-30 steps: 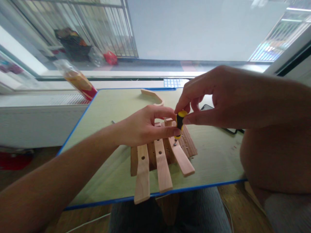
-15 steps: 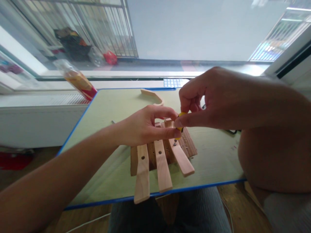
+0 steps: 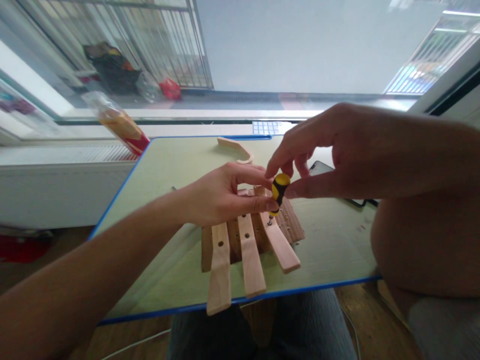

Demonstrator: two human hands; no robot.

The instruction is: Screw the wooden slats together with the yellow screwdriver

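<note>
A short yellow-and-black screwdriver (image 3: 279, 192) stands nearly upright, its tip on a screw in the rightmost wooden strip (image 3: 283, 247). My left hand (image 3: 228, 195) steadies the screwdriver between thumb and forefinger. Around the top of the handle, my right hand (image 3: 318, 155) has its thumb and fingers spread apart; whether the thumb touches the handle I cannot tell. Two more wooden strips with dark holes, a middle strip (image 3: 253, 265) and a left strip (image 3: 219, 280), lie alongside. All three rest on a brown wooden block (image 3: 294, 225) and extend toward me; my left hand hides their far parts.
A bent wooden piece (image 3: 236, 147) lies toward the back of the blue-edged table (image 3: 157, 240). Behind my right hand lies a phone (image 3: 320, 168), partly covered. A bread bag (image 3: 122, 127) stands at the left by the window, above a radiator (image 3: 67, 185).
My right hand's fingers have parted from their pinch on the screwdriver handle, uncovering its yellow top. My left hand and the wooden strips stay in place.
</note>
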